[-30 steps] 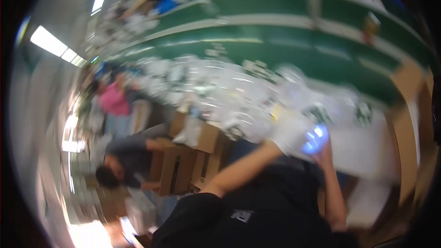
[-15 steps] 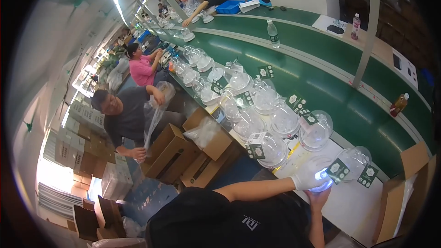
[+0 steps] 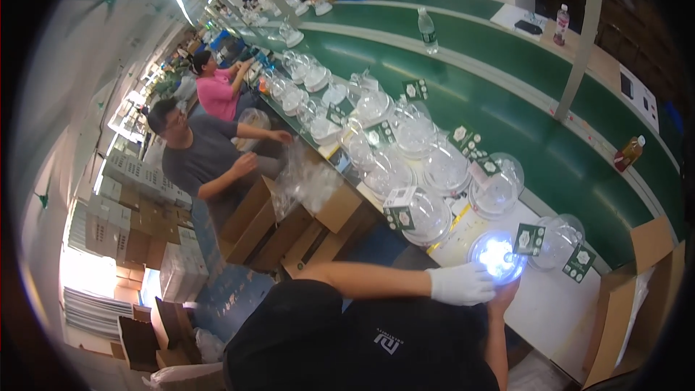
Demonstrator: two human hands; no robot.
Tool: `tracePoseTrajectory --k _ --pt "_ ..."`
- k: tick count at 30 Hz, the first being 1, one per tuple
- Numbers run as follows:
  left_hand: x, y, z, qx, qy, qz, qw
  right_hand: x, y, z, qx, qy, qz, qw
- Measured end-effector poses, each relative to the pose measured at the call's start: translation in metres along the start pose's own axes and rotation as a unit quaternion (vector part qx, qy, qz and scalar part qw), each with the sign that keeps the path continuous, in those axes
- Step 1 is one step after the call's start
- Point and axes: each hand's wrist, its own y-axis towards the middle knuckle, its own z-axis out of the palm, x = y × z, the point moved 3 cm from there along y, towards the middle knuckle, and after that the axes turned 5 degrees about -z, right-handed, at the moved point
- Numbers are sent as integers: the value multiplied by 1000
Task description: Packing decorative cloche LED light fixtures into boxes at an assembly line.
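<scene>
A clear domed lamp [image 3: 498,255], glowing bright bluish white, is tipped up over the near edge of the white work surface. My left hand [image 3: 463,284], in a white glove, is closed at the lamp's near left rim. From below, my bare right hand [image 3: 504,295] grips its lower edge; most of those fingers are hidden behind the lamp. A dark green printed tag [image 3: 529,239] hangs at its right side. Just beyond stands another clear domed lamp [image 3: 556,242], unlit, with its own green tag [image 3: 579,263].
Several clear domed lamps [image 3: 445,168] crowd the bench to the left. Behind them runs a green conveyor belt [image 3: 536,152]. An open carton [image 3: 628,311] stands at right. A co-worker in grey [image 3: 199,148] is beside open cartons [image 3: 253,221] at left.
My gloved left hand has slid from the lamp's top down to its near left side. The lamp's glowing face now shows more fully. The co-worker in grey has lowered the clear bag toward the cartons.
</scene>
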Motion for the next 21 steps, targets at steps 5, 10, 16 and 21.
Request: tracePoseTrajectory --k 5,10,16,21 --pt "24 78 94 -49 285 -21 957 -34 -12 9 -20 -18 3 1000" --pt "14 99 193 -136 14 -333 933 -96 -39 13 90 -60 81 991" --pt "36 33 173 -36 207 127 969 -37 -13 9 -65 84 64 992" --pt "75 -58 32 5 -88 -179 980 19 11 1 -8 -74 4 997"
